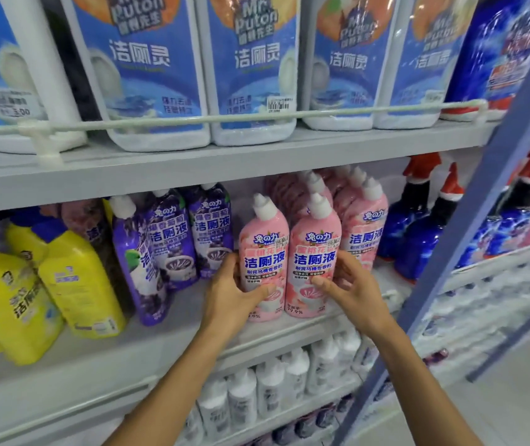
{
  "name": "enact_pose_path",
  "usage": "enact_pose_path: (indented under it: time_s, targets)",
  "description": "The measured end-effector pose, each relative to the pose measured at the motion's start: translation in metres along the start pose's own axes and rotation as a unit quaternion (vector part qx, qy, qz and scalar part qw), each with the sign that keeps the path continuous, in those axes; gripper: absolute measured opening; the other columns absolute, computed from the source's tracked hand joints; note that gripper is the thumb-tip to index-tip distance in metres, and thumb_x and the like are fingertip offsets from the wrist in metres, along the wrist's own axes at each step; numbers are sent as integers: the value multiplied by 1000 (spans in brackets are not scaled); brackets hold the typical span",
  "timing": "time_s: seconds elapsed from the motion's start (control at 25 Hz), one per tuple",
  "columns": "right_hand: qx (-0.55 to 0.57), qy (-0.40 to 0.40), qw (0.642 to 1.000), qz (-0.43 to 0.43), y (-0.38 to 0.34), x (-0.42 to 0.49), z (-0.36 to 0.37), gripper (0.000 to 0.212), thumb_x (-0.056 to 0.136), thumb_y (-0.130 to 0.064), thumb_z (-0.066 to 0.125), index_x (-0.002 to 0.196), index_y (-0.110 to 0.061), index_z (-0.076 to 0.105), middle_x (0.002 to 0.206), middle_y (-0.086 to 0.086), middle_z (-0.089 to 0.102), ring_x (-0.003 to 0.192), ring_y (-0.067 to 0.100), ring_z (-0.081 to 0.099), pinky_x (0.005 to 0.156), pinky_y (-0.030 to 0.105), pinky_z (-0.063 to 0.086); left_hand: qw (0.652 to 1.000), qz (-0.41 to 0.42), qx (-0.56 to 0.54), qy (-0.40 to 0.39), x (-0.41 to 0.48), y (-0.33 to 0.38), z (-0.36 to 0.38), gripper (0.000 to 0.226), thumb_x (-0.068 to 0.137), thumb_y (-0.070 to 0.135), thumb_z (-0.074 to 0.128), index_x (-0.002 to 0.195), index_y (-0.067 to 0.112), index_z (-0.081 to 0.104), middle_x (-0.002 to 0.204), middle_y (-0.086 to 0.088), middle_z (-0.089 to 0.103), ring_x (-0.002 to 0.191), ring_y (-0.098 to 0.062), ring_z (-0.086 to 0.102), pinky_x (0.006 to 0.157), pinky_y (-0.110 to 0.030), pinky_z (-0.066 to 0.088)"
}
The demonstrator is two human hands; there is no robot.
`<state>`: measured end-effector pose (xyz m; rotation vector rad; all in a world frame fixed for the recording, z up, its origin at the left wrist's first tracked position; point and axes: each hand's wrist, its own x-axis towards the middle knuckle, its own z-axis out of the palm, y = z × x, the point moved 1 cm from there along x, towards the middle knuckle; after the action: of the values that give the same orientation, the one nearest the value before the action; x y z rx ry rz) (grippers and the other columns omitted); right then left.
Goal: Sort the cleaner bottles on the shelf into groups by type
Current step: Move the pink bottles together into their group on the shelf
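Two pink cleaner bottles with white caps stand side by side at the front of the middle shelf [167, 342]. My left hand [231, 294] grips the left pink bottle [265, 246] low on its body. My right hand [349, 286] grips the right pink bottle [313, 252] from its right side. More pink bottles [365, 226] stand behind and to the right. Purple bottles [176, 239] stand upright to the left, and one purple bottle [138, 262] leans. Yellow bottles [77, 281] lean at the far left.
Large blue-labelled jugs [147, 69] fill the top shelf behind a white rail [257, 115]. Dark blue spray bottles [418, 220] with red triggers stand at the right. A blue shelf post [469, 220] slants across the right. White bottles [270, 384] fill the lower shelf.
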<state>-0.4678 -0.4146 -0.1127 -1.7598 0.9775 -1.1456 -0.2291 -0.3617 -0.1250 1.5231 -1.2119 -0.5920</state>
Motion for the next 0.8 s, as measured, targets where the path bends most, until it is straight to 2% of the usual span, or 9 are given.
enact_pose_path:
  time_s: [0.12, 0.2, 0.28, 0.32, 0.4, 0.52, 0.64, 0.8]
  targets:
    - [-17, 34, 999, 2, -3, -7, -8, 50, 90, -9, 77, 135, -20, 59, 119, -17, 74, 111, 4, 70, 89, 25, 60, 1000, -4, 0, -21, 9, -2, 10, 61, 59, 34, 94, 110, 33, 60, 99, 15, 76, 90, -3, 73, 78, -40, 63]
    - [-42, 65, 997, 0, -8, -14, -1, 60, 91, -13, 78, 143, -25, 52, 121, -25, 71, 111, -1, 69, 89, 25, 60, 1000, 9, 2, -19, 12, -4, 12, 65, 55, 47, 90, 112, 34, 59, 100, 16, 75, 91, -6, 73, 78, -42, 63]
    - [-93, 140, 986, 6, -13, -25, 19, 71, 87, -25, 83, 143, -42, 44, 122, -39, 62, 112, -10, 63, 86, 17, 56, 1000, 26, 15, 3, 14, -7, 14, 63, 60, 44, 92, 112, 32, 59, 100, 15, 75, 90, -8, 72, 77, -41, 62]
    - [-127, 191, 973, 17, -15, -30, 34, 75, 83, -33, 86, 142, -45, 41, 123, -39, 59, 114, -10, 60, 85, 18, 54, 999, 35, 30, 19, 16, -9, 14, 61, 62, 41, 93, 111, 31, 58, 100, 14, 75, 90, -10, 72, 77, -41, 62]
    - [-196, 276, 940, 39, -14, -36, 63, 90, 75, -46, 90, 148, -34, 38, 133, -20, 53, 122, 3, 56, 87, 29, 52, 996, 43, 52, 51, 22, -8, 14, 59, 65, 40, 91, 111, 30, 56, 102, 10, 75, 91, -17, 72, 77, -42, 60]
    - [-236, 323, 914, 63, -5, -21, 81, 101, 71, -44, 92, 152, -21, 36, 141, 1, 50, 131, 20, 51, 92, 42, 54, 994, 27, 84, 69, 38, -7, 13, 54, 71, 41, 87, 111, 27, 54, 105, 1, 75, 92, -26, 71, 77, -44, 59]
    - [-240, 331, 910, 67, 6, -6, 82, 100, 72, -41, 92, 152, -22, 36, 144, 2, 49, 133, 24, 51, 93, 47, 56, 993, 21, 89, 75, 47, -6, 9, 54, 72, 39, 88, 111, 24, 55, 107, -2, 75, 94, -28, 71, 78, -44, 59]
    - [-238, 340, 909, 53, 13, 2, 79, 100, 74, -41, 92, 154, -21, 35, 146, 1, 49, 136, 22, 50, 97, 46, 55, 989, 13, 116, 96, 54, -11, 10, 52, 71, 41, 88, 105, 18, 55, 104, -6, 76, 92, -32, 70, 76, -43, 57]
